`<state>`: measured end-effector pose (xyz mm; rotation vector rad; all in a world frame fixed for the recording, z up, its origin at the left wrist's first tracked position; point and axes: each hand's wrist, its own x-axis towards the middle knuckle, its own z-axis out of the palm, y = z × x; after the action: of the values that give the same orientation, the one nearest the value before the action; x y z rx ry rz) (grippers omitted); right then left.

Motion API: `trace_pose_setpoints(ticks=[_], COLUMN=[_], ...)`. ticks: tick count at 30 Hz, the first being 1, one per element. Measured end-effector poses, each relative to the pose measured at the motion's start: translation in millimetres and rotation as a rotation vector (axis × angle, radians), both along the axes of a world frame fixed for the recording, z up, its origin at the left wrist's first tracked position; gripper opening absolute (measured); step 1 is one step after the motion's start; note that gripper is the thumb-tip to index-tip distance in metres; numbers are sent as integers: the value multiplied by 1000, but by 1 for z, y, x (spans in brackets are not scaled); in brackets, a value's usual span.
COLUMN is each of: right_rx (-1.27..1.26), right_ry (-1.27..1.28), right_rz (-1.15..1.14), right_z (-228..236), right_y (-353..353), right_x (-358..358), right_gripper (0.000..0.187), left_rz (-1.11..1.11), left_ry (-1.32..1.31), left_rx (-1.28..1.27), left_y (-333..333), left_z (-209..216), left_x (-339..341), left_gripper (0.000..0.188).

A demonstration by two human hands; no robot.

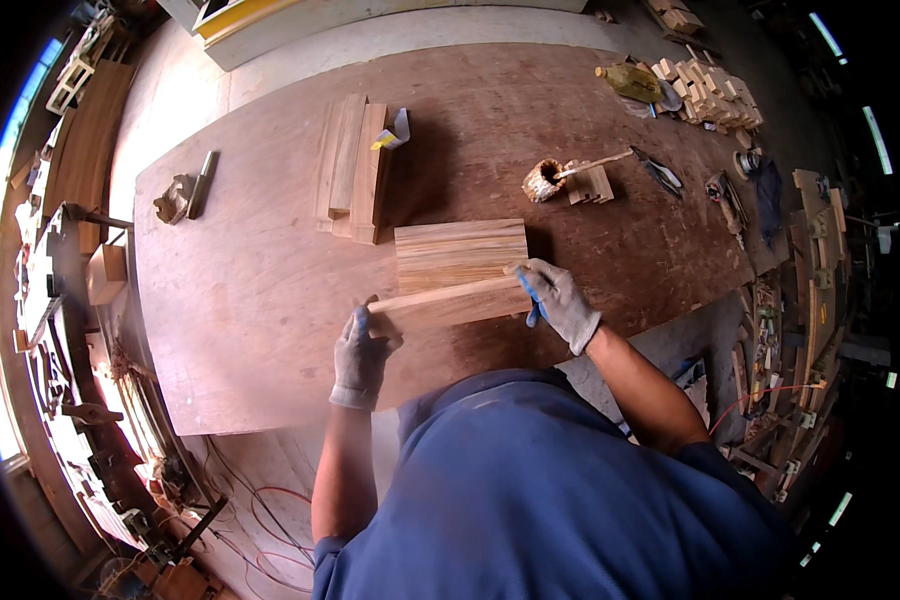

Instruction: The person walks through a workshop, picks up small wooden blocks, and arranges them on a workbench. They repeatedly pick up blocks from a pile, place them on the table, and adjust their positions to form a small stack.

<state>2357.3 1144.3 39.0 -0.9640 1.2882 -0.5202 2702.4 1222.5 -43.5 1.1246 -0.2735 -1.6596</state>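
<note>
Fingers (361, 321) grip a wooden board (448, 306) at both ends, long axis running left to right.

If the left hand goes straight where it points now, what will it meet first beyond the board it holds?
Probably the stacked boards ahead of the left hand; its height is unclear, so it might pass above them.

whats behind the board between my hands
Beyond the held board lies more striped wood on the brown table; the striped wood's near edge is covered by the held board, so can't be seen.
</note>
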Motion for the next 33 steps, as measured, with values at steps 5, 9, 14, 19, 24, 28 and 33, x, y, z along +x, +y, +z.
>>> trace_pose_setpoints(ticks=[5,9,14,19,24,28,33], right_rx=[-359,-641,-761,-804,-805,-814,-792], right_ry=[75,389,517,528,536,559,533], right_rz=[123,311,324,350,317,310,279], right_z=[-20,13,14,7,3,3,2], right_y=[5,3,7,5,6,7,6], right_x=[-7,6,15,14,13,12,10], right_gripper=[56,69,68,56,52,53,52], left_rz=[14,64,3,34,36,19,17], left_ry=[-78,-3,-100,-146,-148,-139,-130], left_rx=[-59,-51,-89,-120,-119,-127,-102], left_y=[1,1,1,0,-1,-1,-2], left_z=[16,20,13,14,16,9,5], left_x=[-8,-8,-4,-6,-9,-8,-9], left_gripper=[64,67,67,63,63,67,72])
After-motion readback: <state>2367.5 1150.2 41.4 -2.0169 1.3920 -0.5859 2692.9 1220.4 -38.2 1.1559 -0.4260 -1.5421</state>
